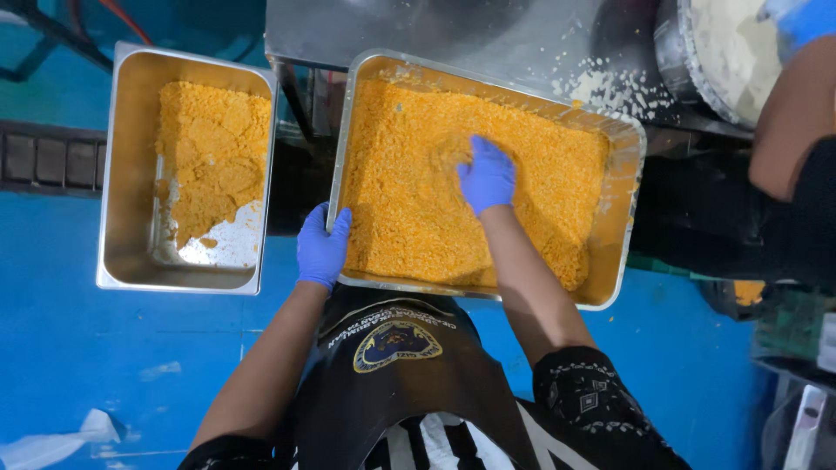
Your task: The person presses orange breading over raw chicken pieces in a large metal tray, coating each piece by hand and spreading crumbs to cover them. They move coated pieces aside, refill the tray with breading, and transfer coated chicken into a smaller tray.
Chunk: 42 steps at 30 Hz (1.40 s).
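A large steel tray (pixel 625 187) in front of me is full of orange crumbly mixture (pixel 409 200). My left hand (pixel 321 247), in a blue glove, grips the tray's near left rim. My right hand (pixel 488 175), also blue-gloved, rests palm down on the orange mixture near the middle, its fingers pressed into it. To the left, a second steel tray (pixel 122 174) holds a smaller amount of the same orange mixture (pixel 212 157), heaped toward its far side, with bare metal showing at the near end.
The big tray rests on a steel table (pixel 488 35) strewn with white crumbs (pixel 610 87). At the upper right, another person's arm (pixel 788 122) and blue-gloved hand reach over a round metal bowl (pixel 688 61) of white dough. Blue floor lies below.
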### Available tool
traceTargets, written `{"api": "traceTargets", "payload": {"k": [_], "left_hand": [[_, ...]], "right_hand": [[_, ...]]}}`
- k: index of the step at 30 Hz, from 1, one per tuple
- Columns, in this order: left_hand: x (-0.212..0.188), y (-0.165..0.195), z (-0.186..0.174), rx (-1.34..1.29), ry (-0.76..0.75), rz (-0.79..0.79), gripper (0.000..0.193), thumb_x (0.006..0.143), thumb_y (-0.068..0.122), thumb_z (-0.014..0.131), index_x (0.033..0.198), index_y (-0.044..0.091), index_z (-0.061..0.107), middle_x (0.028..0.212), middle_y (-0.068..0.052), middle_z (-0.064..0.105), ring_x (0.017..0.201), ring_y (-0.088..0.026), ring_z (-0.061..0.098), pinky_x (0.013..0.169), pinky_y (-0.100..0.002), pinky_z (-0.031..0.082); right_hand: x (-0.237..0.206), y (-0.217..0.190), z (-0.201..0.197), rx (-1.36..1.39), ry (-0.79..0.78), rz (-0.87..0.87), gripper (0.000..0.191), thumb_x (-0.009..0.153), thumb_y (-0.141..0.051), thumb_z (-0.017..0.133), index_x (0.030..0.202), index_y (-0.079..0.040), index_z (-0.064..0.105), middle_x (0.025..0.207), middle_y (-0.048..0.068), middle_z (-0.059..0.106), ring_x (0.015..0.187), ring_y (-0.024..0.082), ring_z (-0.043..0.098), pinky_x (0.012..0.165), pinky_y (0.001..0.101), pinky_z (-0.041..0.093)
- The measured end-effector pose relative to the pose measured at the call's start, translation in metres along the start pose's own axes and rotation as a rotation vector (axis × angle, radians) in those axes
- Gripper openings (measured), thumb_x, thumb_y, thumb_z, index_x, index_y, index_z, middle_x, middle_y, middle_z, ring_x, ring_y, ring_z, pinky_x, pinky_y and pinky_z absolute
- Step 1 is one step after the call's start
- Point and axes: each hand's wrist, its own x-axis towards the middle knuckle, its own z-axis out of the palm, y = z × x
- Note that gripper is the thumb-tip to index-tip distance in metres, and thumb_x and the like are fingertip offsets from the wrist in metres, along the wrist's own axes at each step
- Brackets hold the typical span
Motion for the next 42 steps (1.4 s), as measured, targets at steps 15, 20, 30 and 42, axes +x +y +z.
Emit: {"api": "traceTargets", "payload": {"k": [15,20,30,42], "left_hand": [[0.008,-0.002,-0.013,-0.077,0.0,0.082,0.054,0.09,0.047,0.069,0.122,0.003,0.069,0.111,-0.021,0.073,0.104,-0.036,0.071,0.091,-0.042,0.055],[0.004,0.005,-0.027,-0.054,0.134,0.218,0.053,0.091,0.047,0.067,0.119,0.002,0.069,0.116,-0.023,0.07,0.108,-0.041,0.066,0.093,-0.046,0.053],[-0.007,0.024,-0.051,0.048,0.22,0.311,0.064,0.088,0.04,0.069,0.141,0.005,0.056,0.136,-0.023,0.058,0.127,-0.043,0.052,0.106,-0.051,0.043],[0.031,0.065,0.048,0.413,-0.247,0.395,0.099,0.078,0.058,0.079,0.152,0.007,0.036,0.157,-0.036,0.025,0.145,-0.053,0.022,0.116,-0.058,0.025]], "right_hand": [[0.005,0.003,-0.067,0.601,-0.191,0.107,0.049,0.075,-0.023,0.087,0.115,0.001,0.072,0.108,0.01,0.073,0.094,0.018,0.068,0.079,0.0342,0.056],[0.003,-0.116,-0.113,0.847,-0.404,-0.077,0.038,0.092,-0.012,0.081,0.123,0.005,0.069,0.093,0.005,0.064,0.082,0.013,0.062,0.071,0.0291,0.049],[0.011,-0.111,-0.057,0.686,-0.14,-0.182,0.045,0.098,-0.022,0.075,0.136,0.0,0.064,0.121,0.011,0.068,0.108,0.019,0.064,0.095,0.0297,0.052],[-0.062,0.148,-0.029,0.802,-0.149,0.523,0.069,0.099,-0.051,0.059,0.148,-0.004,0.053,0.153,0.011,0.053,0.14,0.025,0.047,0.111,0.0405,0.039]]}}
